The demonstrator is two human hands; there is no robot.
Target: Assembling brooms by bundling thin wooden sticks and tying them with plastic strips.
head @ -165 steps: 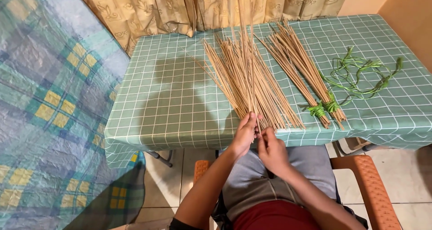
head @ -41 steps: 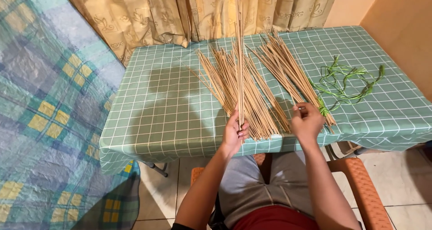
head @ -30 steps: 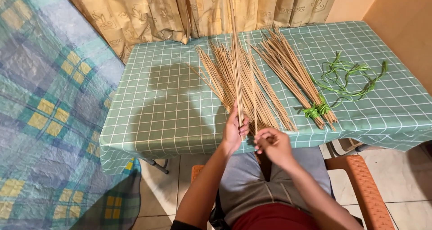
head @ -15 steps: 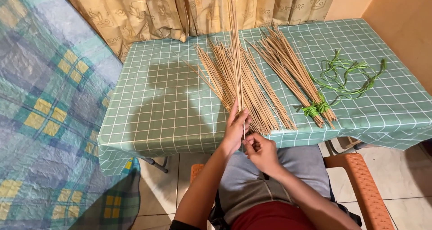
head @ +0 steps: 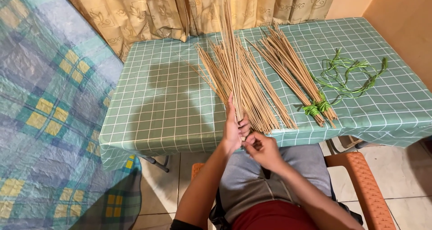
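While gripped, thin tan sticks (head: 230, 54), upright.

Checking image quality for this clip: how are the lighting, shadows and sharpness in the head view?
Head view: warm, even indoor light; a soft dark shadow falls on the checked tablecloth left of the loose sticks; no glare; left hand and right hand reasonably sharp.

Dry, matt palm-leaf sticks (head: 245, 84) at centre; smooth, faintly glossy checked tablecloth (head: 166, 108); orange plastic chair (head: 364, 185) lower right
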